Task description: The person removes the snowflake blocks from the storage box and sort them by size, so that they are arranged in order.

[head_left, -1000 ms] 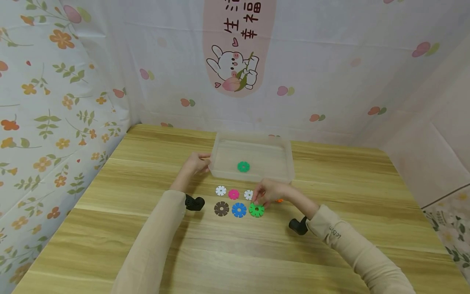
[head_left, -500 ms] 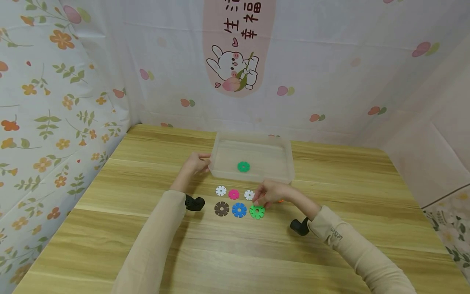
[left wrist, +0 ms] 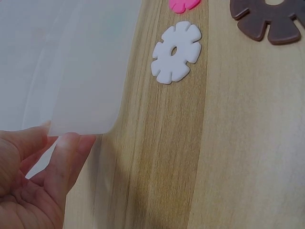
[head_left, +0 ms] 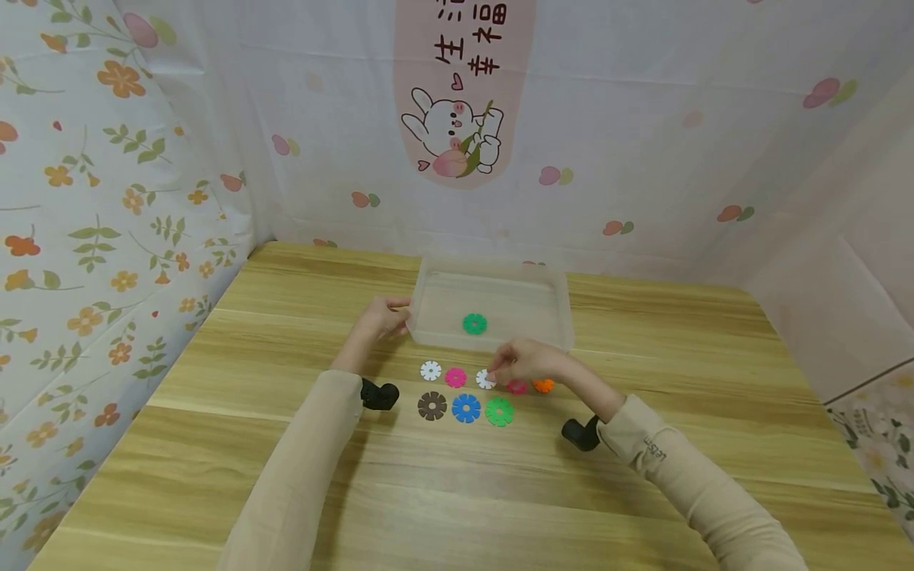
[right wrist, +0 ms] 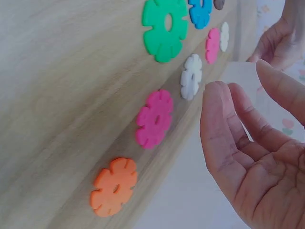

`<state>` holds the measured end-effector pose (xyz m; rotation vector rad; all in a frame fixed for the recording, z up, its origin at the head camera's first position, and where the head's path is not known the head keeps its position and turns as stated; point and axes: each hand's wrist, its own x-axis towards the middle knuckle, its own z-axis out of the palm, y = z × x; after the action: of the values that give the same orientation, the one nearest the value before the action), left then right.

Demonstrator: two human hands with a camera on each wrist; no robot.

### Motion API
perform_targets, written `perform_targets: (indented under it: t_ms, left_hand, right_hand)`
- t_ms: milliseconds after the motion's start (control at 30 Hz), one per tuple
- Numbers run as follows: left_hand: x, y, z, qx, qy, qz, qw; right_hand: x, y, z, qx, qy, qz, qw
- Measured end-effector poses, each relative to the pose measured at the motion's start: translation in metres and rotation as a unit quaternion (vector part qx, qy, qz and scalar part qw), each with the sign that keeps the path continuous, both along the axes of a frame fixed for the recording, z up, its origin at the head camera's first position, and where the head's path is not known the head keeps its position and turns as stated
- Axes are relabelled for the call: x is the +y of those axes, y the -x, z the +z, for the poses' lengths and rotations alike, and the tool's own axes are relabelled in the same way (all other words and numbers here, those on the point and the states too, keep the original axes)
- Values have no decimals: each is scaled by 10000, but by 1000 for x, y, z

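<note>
My left hand (head_left: 385, 317) holds the left side of a translucent plastic box (head_left: 493, 344), thumb and fingers at its edge in the left wrist view. Inside the box lies a dark green notched disc (head_left: 474, 323). My right hand (right wrist: 257, 143) hovers over the back row of discs, thumb and fingertips apart with nothing between them. Closest to those fingertips is a white notched disc (right wrist: 191, 77). Beside it lie a magenta disc (right wrist: 155, 119) and an orange disc (right wrist: 114, 187). The front row has a brown disc (head_left: 432, 406), a blue disc (head_left: 466, 408) and a bright green disc (head_left: 499, 411).
Another white disc (left wrist: 177, 52) and a pink disc (head_left: 455, 377) lie at the left of the back row. All rest on a wood-grain table (head_left: 457, 492). A printed cloth (head_left: 614, 159) hangs behind the table, with a floral one (head_left: 107, 262) on the left.
My right hand has moved back from the bright green disc, releasing it, and now hangs near the white disc. The magenta and orange discs have come into view. My left hand stays put.
</note>
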<state>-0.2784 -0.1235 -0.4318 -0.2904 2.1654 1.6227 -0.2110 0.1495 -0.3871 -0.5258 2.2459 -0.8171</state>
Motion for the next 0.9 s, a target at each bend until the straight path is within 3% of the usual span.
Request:
perform_targets:
  t_ms: [33, 100, 200, 333, 433, 467, 500, 533, 700, 900]
  left_hand:
    - [5, -13, 20, -77, 114, 20, 9999]
    - [9, -22, 33, -70, 177, 13, 9998]
    - [6, -17, 20, 37, -89, -47, 9999]
    - [-16, 37, -65, 187, -670, -40, 9976]
    - [-31, 79, -123, 158, -694, 42, 9975]
    - [-30, 81, -126, 123, -642, 44, 9978]
    - [-31, 82, -128, 141, -650, 11, 9978]
    - [-30, 79, -123, 150, -596, -6, 9981]
    - [-20, 50, -78, 126, -431, -32, 9990]
    - [-18, 42, -67, 108, -514, -43, 9986]
  right_hand:
    - [0, 1, 1, 81, -10, 42, 10000]
    - [-1, 2, 3, 197, -3, 50, 9998]
    - [-2, 5, 5, 291, 69, -38, 9995]
    - [-3, 10, 9, 521, 237, -196, 9982]
    - [-4, 14, 11, 713, 310, -290, 9965]
    - [-5, 15, 11, 729, 345, -352, 9961]
    - [-6, 16, 11, 684, 399, -436, 9959]
    - [-6, 17, 11, 642, 440, -523, 9956]
    - [-10, 21, 12, 364, 698, -1024, 9916]
    - [-10, 28, 11, 363, 821, -1529, 9842]
